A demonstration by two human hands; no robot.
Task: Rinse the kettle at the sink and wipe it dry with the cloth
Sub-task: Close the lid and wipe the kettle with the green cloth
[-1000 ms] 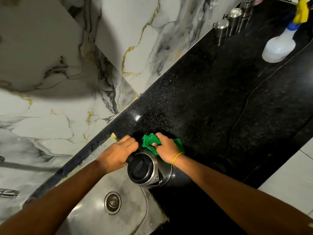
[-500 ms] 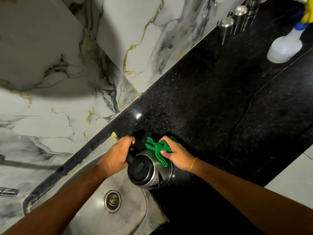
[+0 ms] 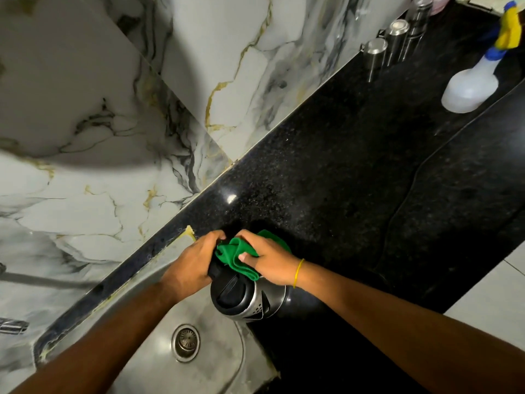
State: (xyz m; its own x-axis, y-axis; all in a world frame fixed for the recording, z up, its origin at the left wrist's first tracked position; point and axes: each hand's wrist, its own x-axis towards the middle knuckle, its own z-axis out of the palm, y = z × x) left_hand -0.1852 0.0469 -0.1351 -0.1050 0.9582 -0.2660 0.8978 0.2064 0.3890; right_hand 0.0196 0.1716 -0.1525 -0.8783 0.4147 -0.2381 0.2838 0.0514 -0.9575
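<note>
A steel kettle (image 3: 255,301) with a black lid stands on the black counter right at the sink's edge. My left hand (image 3: 190,264) grips its black handle on the far-left side. My right hand (image 3: 267,261), with a yellow band on the wrist, presses a bunched green cloth (image 3: 235,255) against the kettle's far upper side. The cloth lies between the two hands and hides part of the kettle's top.
The steel sink (image 3: 147,362) with its round drain (image 3: 185,342) lies below left of the kettle. A tap (image 3: 12,325) juts in at the left edge. Far right on the black granite counter (image 3: 341,172) stand a white spray bottle (image 3: 473,86) and steel canisters (image 3: 375,52). A marble wall (image 3: 85,109) rises behind.
My right hand has slid the green cloth leftward over the kettle's top toward my left hand. The kettle stays at the sink's edge, and my left hand keeps its grip.
</note>
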